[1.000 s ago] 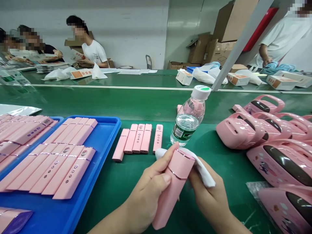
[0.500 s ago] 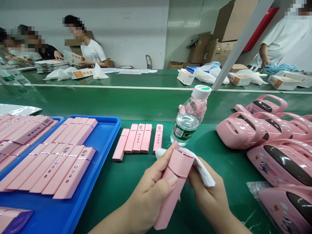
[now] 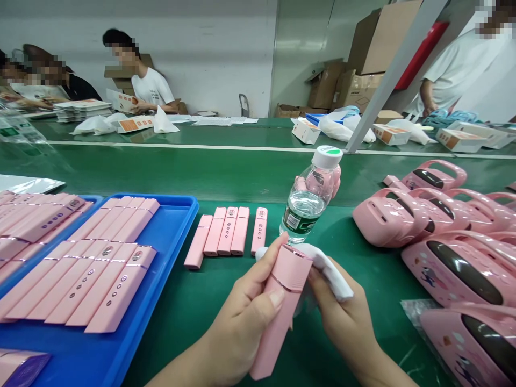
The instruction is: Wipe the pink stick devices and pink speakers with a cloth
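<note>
Head view: where is the stick (image 3: 276, 333), and how do our hands stand?

Our left hand (image 3: 244, 325) grasps it, tilted, above the bench (image 3: 201, 293). The thumb lies on the front, just below the band (image 3: 288, 287); the index finger reaches toward the upper end. Our right hand (image 3: 349, 317) pinches the cloth (image 3: 332, 279) beside that end.

Does the cloth touch the stick?

We cannot be certain; the stick hides the area behind it.

How should we expect the stick to handle?

We judge it light and stiff, with smooth faces liable to slip. The shiny band may mark easily.

Where should we take hold?

We recommend the long body below the band, thumb and fingers on opposite faces, without hard squeezing.
</note>
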Demonstrator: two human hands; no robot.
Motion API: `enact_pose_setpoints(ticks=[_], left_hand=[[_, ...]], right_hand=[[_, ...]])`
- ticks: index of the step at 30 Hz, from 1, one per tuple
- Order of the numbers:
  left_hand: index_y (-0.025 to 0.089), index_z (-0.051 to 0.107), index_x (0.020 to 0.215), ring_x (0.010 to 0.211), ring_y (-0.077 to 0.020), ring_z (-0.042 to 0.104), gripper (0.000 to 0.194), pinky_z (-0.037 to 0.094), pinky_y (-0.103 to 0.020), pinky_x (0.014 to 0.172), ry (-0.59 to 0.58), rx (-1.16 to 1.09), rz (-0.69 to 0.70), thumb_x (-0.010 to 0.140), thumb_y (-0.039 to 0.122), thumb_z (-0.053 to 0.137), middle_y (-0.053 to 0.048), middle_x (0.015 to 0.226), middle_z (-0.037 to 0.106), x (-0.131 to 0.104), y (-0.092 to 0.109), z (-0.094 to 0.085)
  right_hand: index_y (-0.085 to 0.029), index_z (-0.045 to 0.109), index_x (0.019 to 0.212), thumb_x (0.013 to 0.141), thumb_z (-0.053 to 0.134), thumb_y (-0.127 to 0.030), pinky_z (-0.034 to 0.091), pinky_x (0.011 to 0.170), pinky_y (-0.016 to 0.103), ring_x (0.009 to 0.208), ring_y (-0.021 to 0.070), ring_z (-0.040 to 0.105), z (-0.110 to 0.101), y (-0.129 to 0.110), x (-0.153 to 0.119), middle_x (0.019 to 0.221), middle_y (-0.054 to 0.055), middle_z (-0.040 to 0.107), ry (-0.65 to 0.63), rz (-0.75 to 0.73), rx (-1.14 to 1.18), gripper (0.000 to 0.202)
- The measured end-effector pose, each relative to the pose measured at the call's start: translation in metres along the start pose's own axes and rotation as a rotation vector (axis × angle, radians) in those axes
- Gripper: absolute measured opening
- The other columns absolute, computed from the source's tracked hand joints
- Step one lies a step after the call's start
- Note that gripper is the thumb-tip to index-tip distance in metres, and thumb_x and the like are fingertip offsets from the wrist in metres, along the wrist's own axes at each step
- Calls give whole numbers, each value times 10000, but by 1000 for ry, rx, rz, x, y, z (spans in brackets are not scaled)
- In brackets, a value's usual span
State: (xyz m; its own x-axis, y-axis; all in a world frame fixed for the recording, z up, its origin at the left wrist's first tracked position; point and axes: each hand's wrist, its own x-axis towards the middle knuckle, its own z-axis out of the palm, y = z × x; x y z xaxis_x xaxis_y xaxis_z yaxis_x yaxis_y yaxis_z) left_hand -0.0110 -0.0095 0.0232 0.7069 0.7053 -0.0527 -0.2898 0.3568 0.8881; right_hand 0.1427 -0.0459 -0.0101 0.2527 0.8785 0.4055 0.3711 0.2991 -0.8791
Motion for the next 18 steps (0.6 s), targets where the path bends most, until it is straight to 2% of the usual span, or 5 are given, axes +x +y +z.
enact_pose_setpoints(ticks=[3,8,10,15,18], left_hand=[[364,334,1378,603,-96,479,547,403,-182,544,-6,-29,19,857,311,489,5,721,583,-1,0,0],[365,317,1385,612,-102,481,601,407,-191,535,3,-54,44,822,352,528,-2,768,570,-4,1,-2],[365,313,1387,616,-104,477,593,405,-194,537,-2,-51,45,829,347,512,-1,764,558,-4,3,-2],[345,301,1398,623,-105,463,589,391,-199,544,3,-20,39,834,294,465,-4,779,551,-3,8,-1],[314,272,1416,613,-108,454,622,384,-207,537,-6,3,47,824,292,461,-8,784,552,-5,10,0]], right_hand=[[-210,649,950,864,540,-277,437,422,218,503,127,537,-6,6,4,630,-9,581,124,112,83,154],[-197,653,867,716,688,-220,552,623,265,755,182,648,-22,13,26,808,14,657,723,199,395,157],[-215,645,857,723,663,-193,551,679,227,825,152,648,-30,11,38,879,1,655,855,185,446,138],[-234,618,897,742,624,-156,541,815,290,1015,199,617,-52,-14,67,1070,43,630,911,65,445,173],[-220,598,999,837,553,-236,488,911,349,1109,225,566,-59,-40,88,1139,72,606,829,-207,144,169]])
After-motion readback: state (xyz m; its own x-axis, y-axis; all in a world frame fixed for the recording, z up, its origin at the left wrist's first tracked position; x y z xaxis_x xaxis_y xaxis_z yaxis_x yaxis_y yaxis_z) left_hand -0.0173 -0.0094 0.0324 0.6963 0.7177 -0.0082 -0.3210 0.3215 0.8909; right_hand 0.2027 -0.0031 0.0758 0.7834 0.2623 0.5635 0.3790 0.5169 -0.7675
